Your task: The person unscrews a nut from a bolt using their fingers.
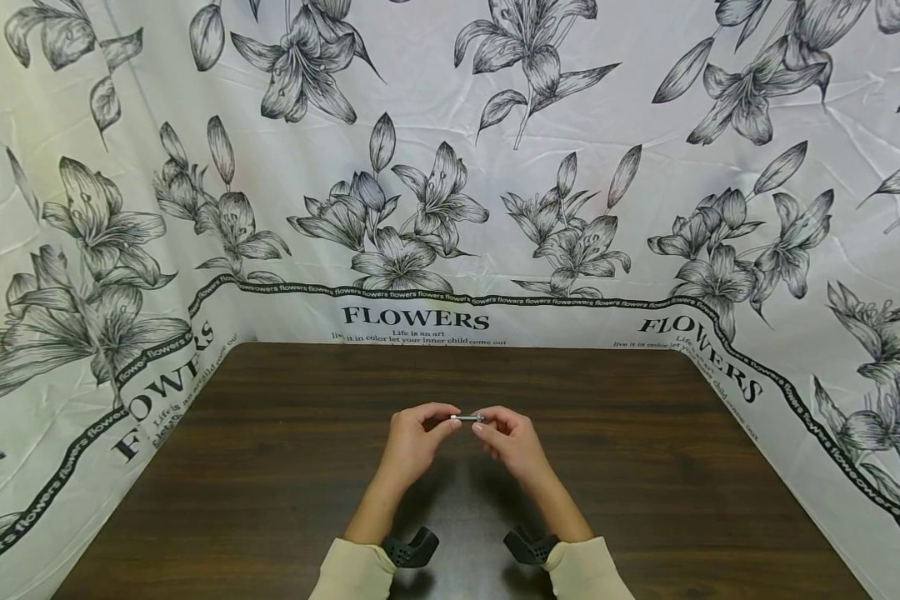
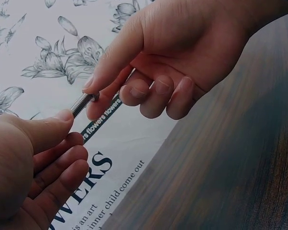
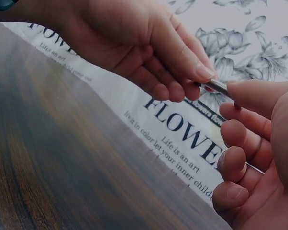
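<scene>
A small metal bolt [image 1: 467, 417] is held level above the table between both hands. Thumb and fingers of the left hand [image 1: 411, 443] pinch one end of it. At the other end, the right hand [image 1: 518, 443] pinches it between thumb and forefinger. In the left wrist view, threads show along the bolt's shaft [image 2: 81, 105], with a darker, wider piece at the right fingertips; whether that is a head or a nut I cannot tell. The right wrist view shows the shaft [image 3: 217, 87] bridging the two thumbs. Fingertips hide both ends in part.
Below the hands lies a dark brown wooden table [image 1: 270, 467]. A white curtain [image 1: 495, 208] with black flower prints and lettering surrounds its back and sides. Dark wrist devices [image 1: 412, 550] sit on both wrists, next to pale sleeves [image 1: 356, 571].
</scene>
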Demonstrator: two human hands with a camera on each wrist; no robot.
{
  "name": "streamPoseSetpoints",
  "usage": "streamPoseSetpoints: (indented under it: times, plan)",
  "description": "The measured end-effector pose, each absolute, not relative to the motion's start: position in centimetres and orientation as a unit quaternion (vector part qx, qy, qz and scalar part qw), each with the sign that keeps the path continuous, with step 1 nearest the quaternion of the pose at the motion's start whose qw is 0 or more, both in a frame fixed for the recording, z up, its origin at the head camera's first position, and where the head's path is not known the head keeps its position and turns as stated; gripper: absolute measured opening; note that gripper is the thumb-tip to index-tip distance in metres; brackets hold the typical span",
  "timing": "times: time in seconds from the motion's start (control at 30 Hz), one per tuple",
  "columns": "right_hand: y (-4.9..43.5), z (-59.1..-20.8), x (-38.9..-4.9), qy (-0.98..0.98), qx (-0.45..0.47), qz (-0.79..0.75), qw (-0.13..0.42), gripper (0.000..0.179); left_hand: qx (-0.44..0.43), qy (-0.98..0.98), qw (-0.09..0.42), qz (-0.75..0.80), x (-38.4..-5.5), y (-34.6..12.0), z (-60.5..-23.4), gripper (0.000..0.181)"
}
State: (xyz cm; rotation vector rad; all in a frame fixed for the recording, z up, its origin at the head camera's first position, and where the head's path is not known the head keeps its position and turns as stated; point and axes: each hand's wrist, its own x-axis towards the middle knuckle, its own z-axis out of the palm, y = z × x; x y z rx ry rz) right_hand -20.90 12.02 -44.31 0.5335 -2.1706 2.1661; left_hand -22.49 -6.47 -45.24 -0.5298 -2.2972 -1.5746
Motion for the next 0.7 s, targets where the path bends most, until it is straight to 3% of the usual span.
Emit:
streamPoseSetpoints:
  times: [0.7]
  plan:
    - [12.09,-44.25,-20.83,-0.684,0.196,0.702,0.029,0.019,-0.176,-0.804,0.148,-0.549,-22.24,-6.46,-44.95,0.011]
